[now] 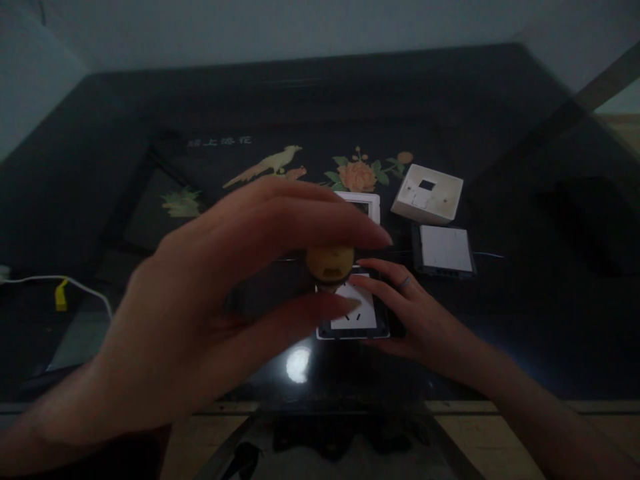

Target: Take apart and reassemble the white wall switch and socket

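Note:
Close to the camera, my left hand (pixel 200 287) is closed around a screwdriver (pixel 330 263), seen end-on by its yellow handle; the hand hides part of it. The handle stands above a white wall socket (pixel 360 313) with a dark surround, and whether the tip touches it I cannot tell. From the right, my right hand (pixel 420 307), with a ring on one finger, grips the socket's edge. Just behind them a white frame (pixel 371 204) shows partly past my left fingers.
A white mounting box (pixel 431 195) lies at the right, behind a second white-and-dark panel (pixel 447 249) with a thin wire. A white cable (pixel 80 281) with a yellow tag (pixel 61 295) runs at left. The dark glossy table (pixel 510 320) carries bird and flower pictures.

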`<state>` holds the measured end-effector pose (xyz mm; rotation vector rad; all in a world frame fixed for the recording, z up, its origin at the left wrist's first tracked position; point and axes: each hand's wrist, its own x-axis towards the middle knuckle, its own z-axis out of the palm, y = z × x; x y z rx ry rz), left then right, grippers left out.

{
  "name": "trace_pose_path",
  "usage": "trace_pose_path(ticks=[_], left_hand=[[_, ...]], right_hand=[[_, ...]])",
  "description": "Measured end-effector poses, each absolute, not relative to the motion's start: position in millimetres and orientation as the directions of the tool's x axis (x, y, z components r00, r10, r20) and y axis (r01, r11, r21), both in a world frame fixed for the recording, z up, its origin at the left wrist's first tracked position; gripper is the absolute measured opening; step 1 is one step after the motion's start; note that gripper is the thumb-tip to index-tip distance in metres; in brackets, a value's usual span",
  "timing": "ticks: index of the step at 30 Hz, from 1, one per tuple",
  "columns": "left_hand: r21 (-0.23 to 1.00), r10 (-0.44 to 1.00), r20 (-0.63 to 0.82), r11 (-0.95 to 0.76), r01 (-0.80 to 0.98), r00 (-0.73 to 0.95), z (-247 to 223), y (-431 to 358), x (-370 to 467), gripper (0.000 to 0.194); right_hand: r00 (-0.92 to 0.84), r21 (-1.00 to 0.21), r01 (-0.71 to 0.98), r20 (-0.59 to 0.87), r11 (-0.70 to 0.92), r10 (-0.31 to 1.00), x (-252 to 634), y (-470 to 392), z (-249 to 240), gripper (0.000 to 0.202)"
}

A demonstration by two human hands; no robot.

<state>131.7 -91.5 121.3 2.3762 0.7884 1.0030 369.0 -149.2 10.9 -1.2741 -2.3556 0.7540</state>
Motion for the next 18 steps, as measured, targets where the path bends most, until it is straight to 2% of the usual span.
trace_pose_path(ticks=[2,5,8,11,16,18], left_hand=[[0.558,0.671,0.434,-0.724,0.406,0.6,120.9,-91.0,131.8,0.025],[0.519,0.685,0.453,-0.723,0.456,0.57,120.4,-92.2,129.0,0.022],[0.56,0.699,0.374,-0.694,0.453,0.609,120.7,-94.8,125.5,0.031],[0.583,0.678,0.319,-0.691,0.427,0.662,122.3,-95.5,123.7,0.031],[0.695,0.702,0.292,-0.622,0.359,0.65,123.4,-92.5,126.0,0.036],[0.715,0.687,0.331,-0.63,0.304,0.646,122.7,-91.7,128.8,0.034]], right_hand=[[-0.534,-0.603,0.653,0.062,0.458,0.843,369.0,-148.8,10.5,0.076],[-0.534,-0.601,0.651,0.07,0.463,0.842,369.1,-147.9,9.3,0.076],[-0.536,-0.595,0.648,0.088,0.476,0.84,369.5,-147.7,8.5,0.076],[-0.535,-0.59,0.651,0.09,0.478,0.84,369.6,-148.1,8.9,0.077],[-0.531,-0.605,0.656,0.056,0.452,0.845,368.6,-147.4,10.3,0.075],[-0.531,-0.61,0.652,0.058,0.451,0.846,368.5,-147.0,10.0,0.075]])
